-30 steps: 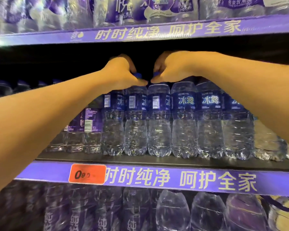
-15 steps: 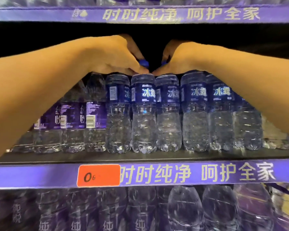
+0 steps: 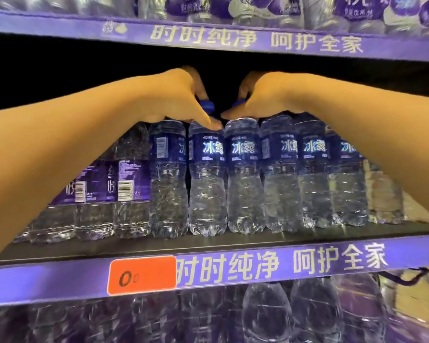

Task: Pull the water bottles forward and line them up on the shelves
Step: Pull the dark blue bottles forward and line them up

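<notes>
A row of clear water bottles with dark blue labels stands along the middle shelf [image 3: 233, 241]. My left hand [image 3: 178, 100] curls over the blue cap and neck of one bottle [image 3: 206, 179] near the middle of the row. My right hand [image 3: 263, 97] curls over the cap and neck of the neighbouring bottle [image 3: 244, 179]. Both hands reach into the dark gap under the upper shelf, thumbs nearly touching. Both grasped bottles stand upright with their labels facing me. The fingers behind the caps are hidden.
Bottles with purple labels [image 3: 124, 179] stand left of the blue-labelled ones. A purple shelf strip carries an orange price tag [image 3: 141, 274]. Packed bottles fill the upper shelf [image 3: 233, 11] and the lower shelf [image 3: 258, 315]. A bare strip of shelf lies in front of the row.
Both hands stay on the same two bottle tops. The bottle under my right hand has turned so its label faces front. The view has shifted slightly.
</notes>
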{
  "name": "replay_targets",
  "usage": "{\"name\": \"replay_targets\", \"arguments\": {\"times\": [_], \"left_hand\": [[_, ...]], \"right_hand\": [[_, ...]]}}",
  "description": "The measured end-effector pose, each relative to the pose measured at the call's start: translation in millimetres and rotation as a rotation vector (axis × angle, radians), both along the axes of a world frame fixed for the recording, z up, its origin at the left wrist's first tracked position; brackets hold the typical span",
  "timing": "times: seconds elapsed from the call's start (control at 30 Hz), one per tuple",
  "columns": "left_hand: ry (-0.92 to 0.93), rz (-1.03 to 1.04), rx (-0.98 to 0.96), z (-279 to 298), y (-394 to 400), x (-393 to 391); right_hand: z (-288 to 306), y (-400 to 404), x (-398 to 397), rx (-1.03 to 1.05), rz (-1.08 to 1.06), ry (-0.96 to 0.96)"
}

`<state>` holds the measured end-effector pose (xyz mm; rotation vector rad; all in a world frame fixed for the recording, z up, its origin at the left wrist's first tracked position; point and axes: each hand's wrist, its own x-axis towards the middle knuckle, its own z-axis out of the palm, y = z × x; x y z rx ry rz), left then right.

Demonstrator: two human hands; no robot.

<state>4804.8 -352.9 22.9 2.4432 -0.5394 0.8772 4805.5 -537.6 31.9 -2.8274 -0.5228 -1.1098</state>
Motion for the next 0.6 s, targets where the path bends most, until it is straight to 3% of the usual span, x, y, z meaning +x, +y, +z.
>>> {"name": "replay_targets", "arguments": {"times": [0.37,0.6], "left_hand": [[0.098,-0.038,-0.084,7.6,6.4,9.4],[0.133,-0.025,-0.103,8.0,0.6,5.0]], "right_hand": [[-1.3,-11.0,14.4,0.139,0.139,-0.019],[-0.6,-14.5,17.7,0.113,0.166,0.013]]}}
